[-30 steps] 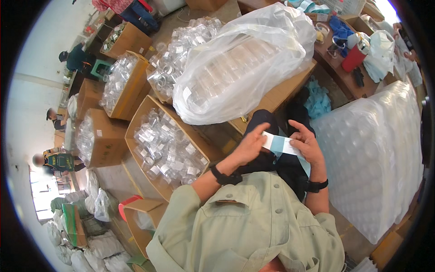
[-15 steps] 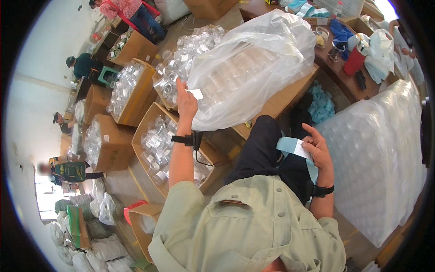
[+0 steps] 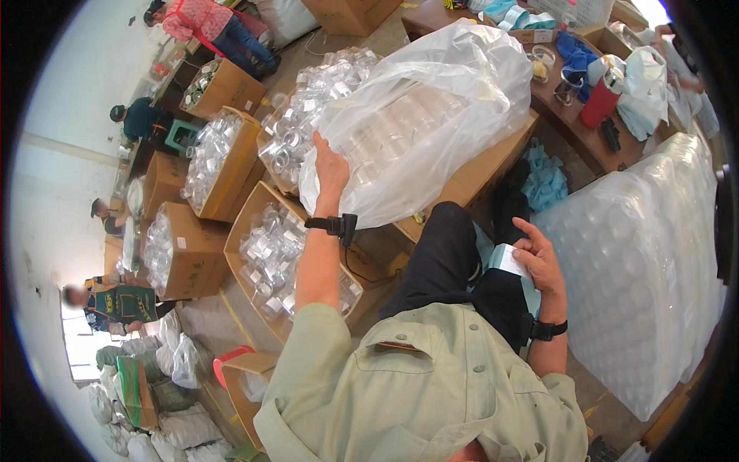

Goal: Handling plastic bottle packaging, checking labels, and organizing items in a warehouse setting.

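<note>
My left hand (image 3: 332,173) is at the near left edge of a large clear plastic bag (image 3: 469,73), its index finger stretched out and nothing visible in it. Inside the bag lie rows of clear plastic jars (image 3: 396,127). Just beyond the fingertips, more clear jars (image 3: 327,85), some with white labels, fill a box. Over my right thigh, my right hand (image 3: 541,262) pinches a strip of labels (image 3: 508,260), white on light blue backing. Part of the strip hangs below the hand.
An open carton (image 3: 239,231) of labelled jars stands left of my knees. At right is a tall bagged stack of jars (image 3: 631,285). A brown table (image 3: 566,115) carries a red flask (image 3: 600,104). Light blue strips (image 3: 545,175) lie on the floor. Several people work at far left.
The white label at my left fingers is no longer visible; that hand has shifted slightly right and nearer. The strip in my right hand has swung, and its loose left end has drawn in.
</note>
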